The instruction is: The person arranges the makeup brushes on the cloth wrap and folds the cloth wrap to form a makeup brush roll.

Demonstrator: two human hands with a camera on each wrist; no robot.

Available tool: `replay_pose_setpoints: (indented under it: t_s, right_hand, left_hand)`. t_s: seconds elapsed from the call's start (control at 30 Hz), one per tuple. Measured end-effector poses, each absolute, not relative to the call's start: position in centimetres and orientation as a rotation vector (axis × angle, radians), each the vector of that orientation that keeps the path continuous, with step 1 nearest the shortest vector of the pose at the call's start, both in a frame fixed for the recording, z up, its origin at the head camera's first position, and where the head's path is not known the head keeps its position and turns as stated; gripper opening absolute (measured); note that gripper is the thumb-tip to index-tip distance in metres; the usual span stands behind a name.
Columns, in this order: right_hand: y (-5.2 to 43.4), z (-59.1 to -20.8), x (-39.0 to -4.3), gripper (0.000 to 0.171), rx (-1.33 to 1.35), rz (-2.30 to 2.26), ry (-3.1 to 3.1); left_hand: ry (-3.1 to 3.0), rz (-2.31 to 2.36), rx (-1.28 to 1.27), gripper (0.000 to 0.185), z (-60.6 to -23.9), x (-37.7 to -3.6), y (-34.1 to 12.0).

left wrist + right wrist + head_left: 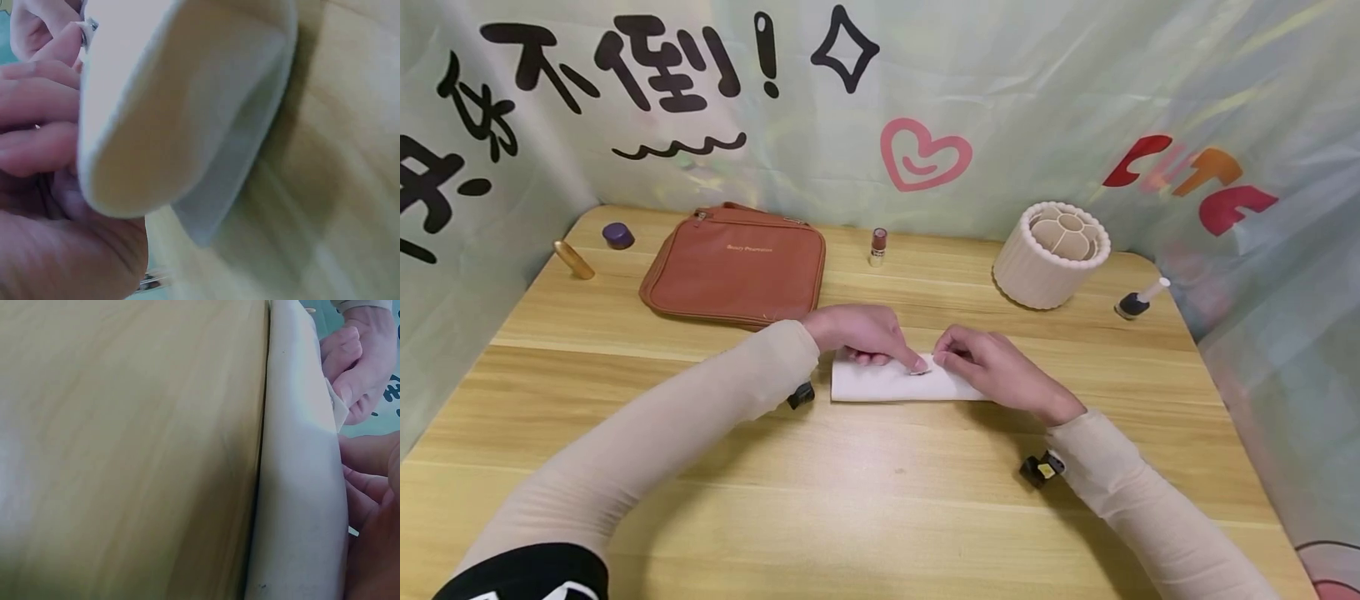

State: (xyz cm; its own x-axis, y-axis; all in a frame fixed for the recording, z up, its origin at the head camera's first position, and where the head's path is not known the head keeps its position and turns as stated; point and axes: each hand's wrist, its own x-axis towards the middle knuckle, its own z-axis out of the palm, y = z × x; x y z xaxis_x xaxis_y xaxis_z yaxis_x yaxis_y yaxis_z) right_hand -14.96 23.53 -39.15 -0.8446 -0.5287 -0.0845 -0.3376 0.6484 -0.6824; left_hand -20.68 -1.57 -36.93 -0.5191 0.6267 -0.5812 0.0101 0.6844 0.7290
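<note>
A long white folded pouch (887, 385) lies across the middle of the table, its layers visible from the end in the left wrist view. My left hand (868, 332) grips its far edge, fingers curled behind and thumb on a small white tab (339, 411) with a dark glint. Close beside it, my right hand (992, 362) pinches the same far edge between thumb and fingers. What the right fingertips do behind the edge is partly hidden.
Behind my left hand lies a brown zipped bag (737, 267). Farther back stand a lipstick (877, 248) and a white ribbed holder (1051, 258). A nail polish bottle (1133, 304) is at right; a purple lid (618, 236) and gold tube (574, 260) are at left.
</note>
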Motion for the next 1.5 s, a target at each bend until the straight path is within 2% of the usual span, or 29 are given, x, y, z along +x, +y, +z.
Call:
replay_pose_setpoints:
  t_s: [0.47,0.53,0.63,0.9,1.13,1.33,1.5]
  right_hand:
    - [22.3,-39.1,-15.4,0.008,-0.53,-1.04,2.514]
    - [22.2,-39.3,-15.4,0.008,-0.52,-1.047,2.504]
    - [22.3,-39.3,-15.5,0.009,-0.492,-1.074,2.475]
    - [22.8,-39.4,-16.4,0.01,-0.367,-1.127,2.373]
    - [23.3,-39.4,-17.1,0.016,-0.267,-1.119,2.311]
    - [23.4,-39.2,-17.5,0.02,-0.218,-1.136,2.285]
    - [23.3,-39.5,-17.6,0.016,-0.268,-1.153,2.26]
  left_hand:
    - [1.975,0.816,0.45,0.05,-38.1,-20.7,-1.8]
    - [2.016,0.834,0.468,0.043,-37.8,-20.4,-1.8]
    - [2.055,0.896,0.553,0.034,-37.6,-20.0,-1.8]
    - [2.037,1.027,0.738,0.031,-39.1,-19.8,-2.4]
    - [2.16,1.006,0.87,0.011,-39.3,-19.3,-2.4]
    - [2.202,1.038,0.893,0.008,-39.4,-18.9,-2.4]
    - [2.229,1.021,0.986,0.007,-39.5,-18.8,-2.6]
